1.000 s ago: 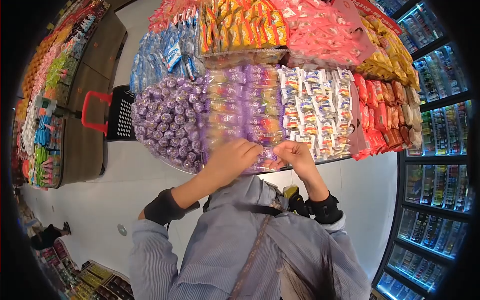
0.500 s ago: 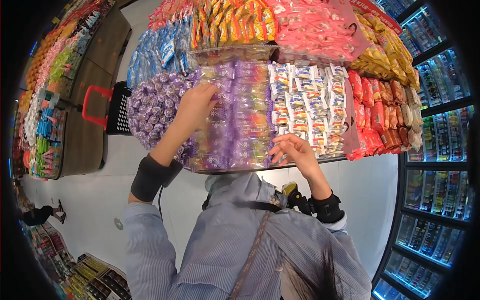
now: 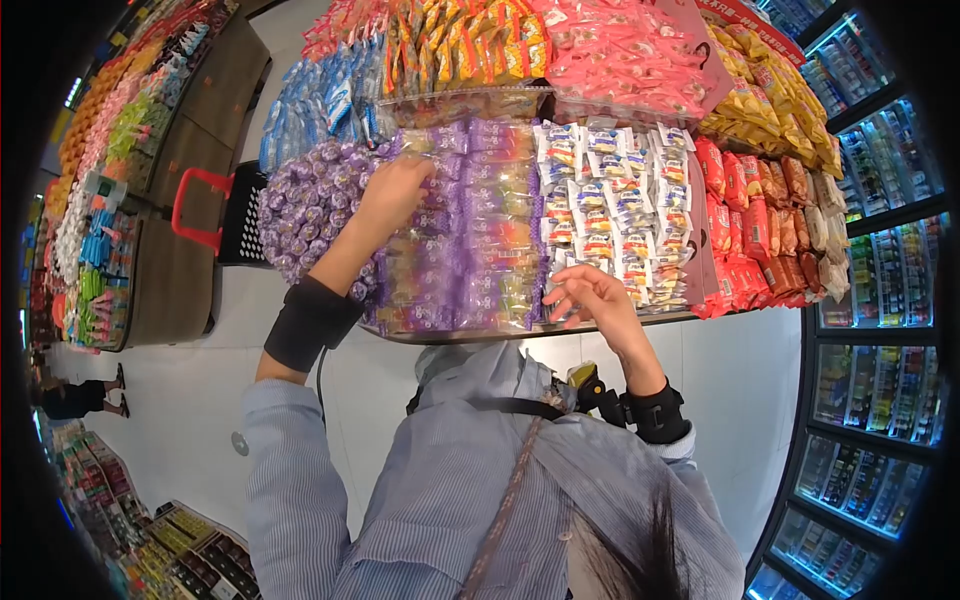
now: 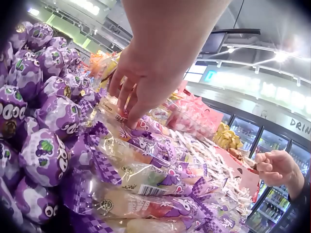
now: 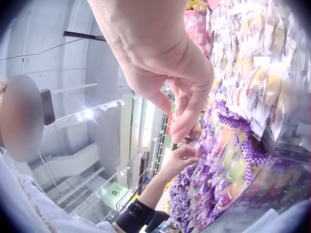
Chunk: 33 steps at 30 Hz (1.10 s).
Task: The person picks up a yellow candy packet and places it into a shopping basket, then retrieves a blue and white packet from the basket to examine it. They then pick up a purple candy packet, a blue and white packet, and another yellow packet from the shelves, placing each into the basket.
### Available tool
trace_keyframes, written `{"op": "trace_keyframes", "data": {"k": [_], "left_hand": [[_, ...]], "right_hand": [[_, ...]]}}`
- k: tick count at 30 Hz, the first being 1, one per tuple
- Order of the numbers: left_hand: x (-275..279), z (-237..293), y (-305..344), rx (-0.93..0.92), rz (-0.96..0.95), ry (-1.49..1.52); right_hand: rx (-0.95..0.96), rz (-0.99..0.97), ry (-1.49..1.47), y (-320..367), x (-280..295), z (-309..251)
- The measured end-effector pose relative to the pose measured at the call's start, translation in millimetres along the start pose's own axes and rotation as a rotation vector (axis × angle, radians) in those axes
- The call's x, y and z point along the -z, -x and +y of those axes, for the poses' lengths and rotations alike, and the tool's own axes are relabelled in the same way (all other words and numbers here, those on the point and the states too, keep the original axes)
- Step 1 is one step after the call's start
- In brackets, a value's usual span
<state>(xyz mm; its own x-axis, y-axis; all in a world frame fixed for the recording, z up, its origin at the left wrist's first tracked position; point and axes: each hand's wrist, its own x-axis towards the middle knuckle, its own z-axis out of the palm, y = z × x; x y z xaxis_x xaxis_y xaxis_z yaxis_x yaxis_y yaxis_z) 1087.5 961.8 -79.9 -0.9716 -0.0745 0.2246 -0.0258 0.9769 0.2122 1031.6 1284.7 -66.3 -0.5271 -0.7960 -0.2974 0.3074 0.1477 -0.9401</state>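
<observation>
Clear-and-purple candy packets lie in two columns on the display. Bent fingers of my left hand touch the packets in the far part of the left column; in the left wrist view the left hand reaches down over a packet, and whether it pinches one is unclear. My right hand hovers at the near edge, between the purple packets and the white ones, fingers loosely bent, holding nothing. The right wrist view shows that hand with a gap between thumb and fingers.
Round purple lollipops are heaped at the left. Behind a clear divider stand blue, orange and pink packets; red packets are at the right. A black basket with a red handle stands left, and lit drink coolers line the right.
My left hand has moved from the near end of the purple columns to the far left part. My right hand has come off the near packets, its fingers looser.
</observation>
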Motion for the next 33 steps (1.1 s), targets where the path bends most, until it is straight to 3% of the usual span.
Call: {"op": "trace_keyframes", "data": {"k": [14, 23, 33], "left_hand": [[2, 1, 3, 0.005, -0.009, -0.014], [0, 11, 11, -0.030, 0.114, -0.005], [33, 88, 46, 0.044, 0.261, 0.000]], "right_hand": [[0.000, -0.003, -0.019, 0, 2, 2], [-0.001, -0.028, -0.028, 3, 5, 3], [-0.037, 0.056, -0.103, -1, 1, 14]]}}
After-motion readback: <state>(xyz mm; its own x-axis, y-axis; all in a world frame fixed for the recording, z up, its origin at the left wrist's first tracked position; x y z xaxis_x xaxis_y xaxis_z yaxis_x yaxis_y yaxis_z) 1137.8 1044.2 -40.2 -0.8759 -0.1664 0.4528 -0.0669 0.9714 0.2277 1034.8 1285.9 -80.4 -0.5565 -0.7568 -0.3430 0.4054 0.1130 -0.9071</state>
